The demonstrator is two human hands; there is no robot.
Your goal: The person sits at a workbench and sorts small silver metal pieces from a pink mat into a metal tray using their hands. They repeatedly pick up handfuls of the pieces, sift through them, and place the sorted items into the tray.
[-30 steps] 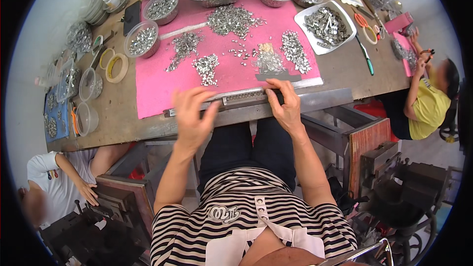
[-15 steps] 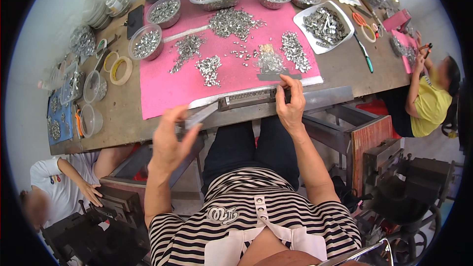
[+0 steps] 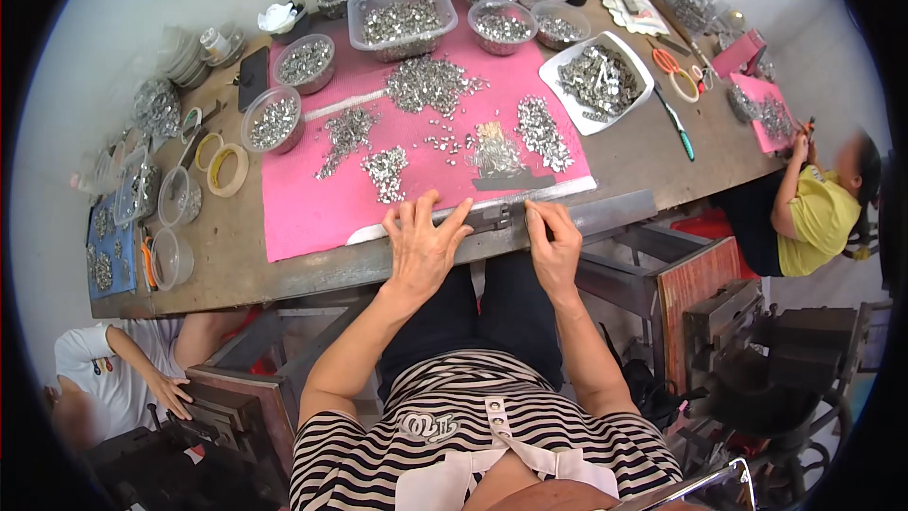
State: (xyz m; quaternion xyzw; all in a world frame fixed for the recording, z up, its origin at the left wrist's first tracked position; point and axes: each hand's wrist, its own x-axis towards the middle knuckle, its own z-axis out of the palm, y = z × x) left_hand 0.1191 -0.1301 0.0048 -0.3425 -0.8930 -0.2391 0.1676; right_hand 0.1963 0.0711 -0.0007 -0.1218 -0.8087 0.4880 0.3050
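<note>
A narrow dark metal fixture (image 3: 489,219) lies along the table's near edge, in front of the pink mat (image 3: 312,208). Over its left part my left hand (image 3: 421,248) rests with fingers spread, their tips touching it and hiding that end. My right hand (image 3: 556,248) is closed at the fixture's right end, thumb and fingers pressed together; whatever is between them is too small to make out. Just beyond, a flat grey strip (image 3: 514,183) lies on the mat beside a pile of thin silvery pins (image 3: 497,153). Small shiny metal pieces (image 3: 385,173) are heaped further left.
Clear tubs (image 3: 274,120) of metal parts line the mat's far and left sides. A white dish (image 3: 591,123) of parts stands right, near orange-handled scissors (image 3: 665,61). Tape rolls (image 3: 227,170) lie left. Two other people sit at left and right.
My left hand has come in from the left, where it held a flat metal strip, onto the fixture. My right hand has lowered to its right end. The fixture's slotted top is now mostly covered.
</note>
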